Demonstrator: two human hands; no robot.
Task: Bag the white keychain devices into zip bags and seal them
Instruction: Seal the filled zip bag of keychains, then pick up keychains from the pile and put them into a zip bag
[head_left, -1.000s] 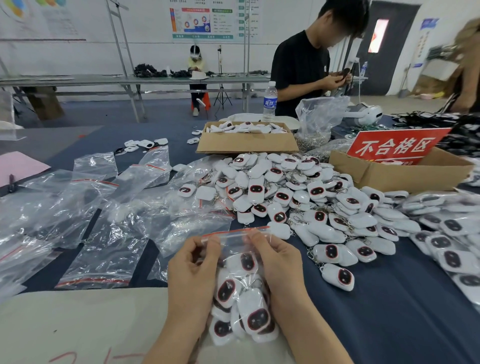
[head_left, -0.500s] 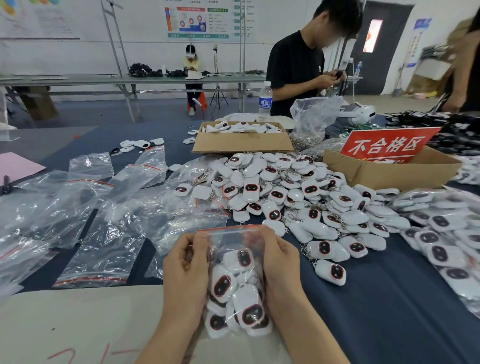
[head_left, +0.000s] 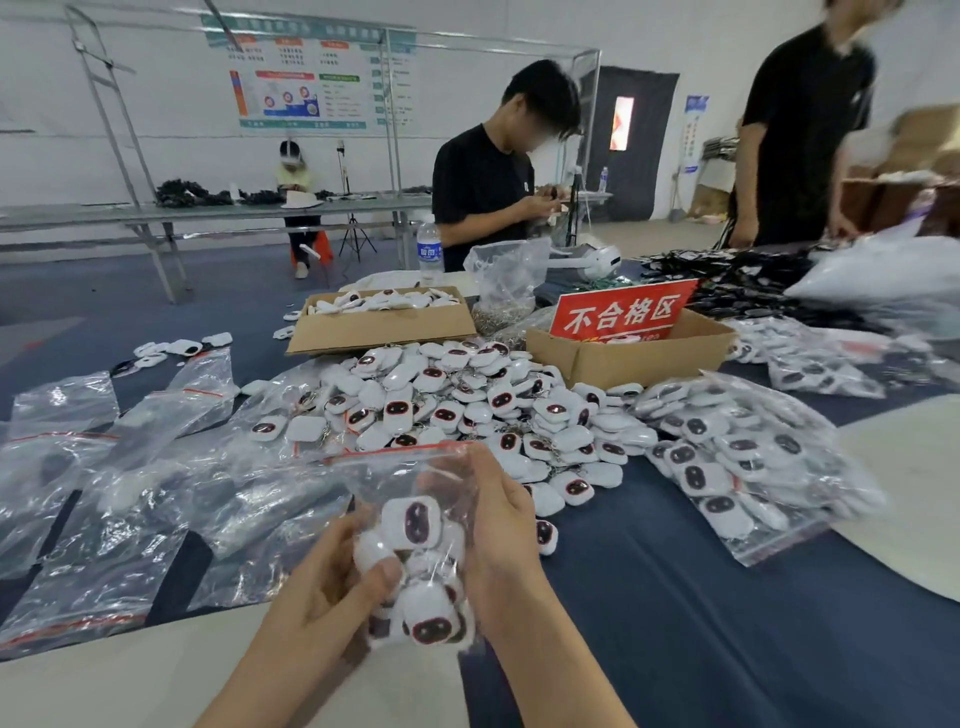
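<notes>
I hold a clear zip bag (head_left: 415, 525) with a red seal strip, filled with several white keychain devices, above the near table edge. My left hand (head_left: 332, 582) grips the bag's lower left side, thumb pressed on the devices. My right hand (head_left: 498, 525) grips the right side, its fingers curled up to the top corner by the seal. A big loose pile of white keychain devices (head_left: 467, 410) lies just beyond the bag. Whether the seal is closed is unclear.
Several empty zip bags (head_left: 119, 493) lie spread at left. Filled bags (head_left: 748, 457) lie at right. Two cardboard boxes stand behind the pile, a low one (head_left: 384, 322) and one with a red sign (head_left: 623, 348). Two people in black stand at the far side.
The camera has swung up and to the right. My left hand slid down from the bag's top to its lower side, and the bag now tilts toward the right.
</notes>
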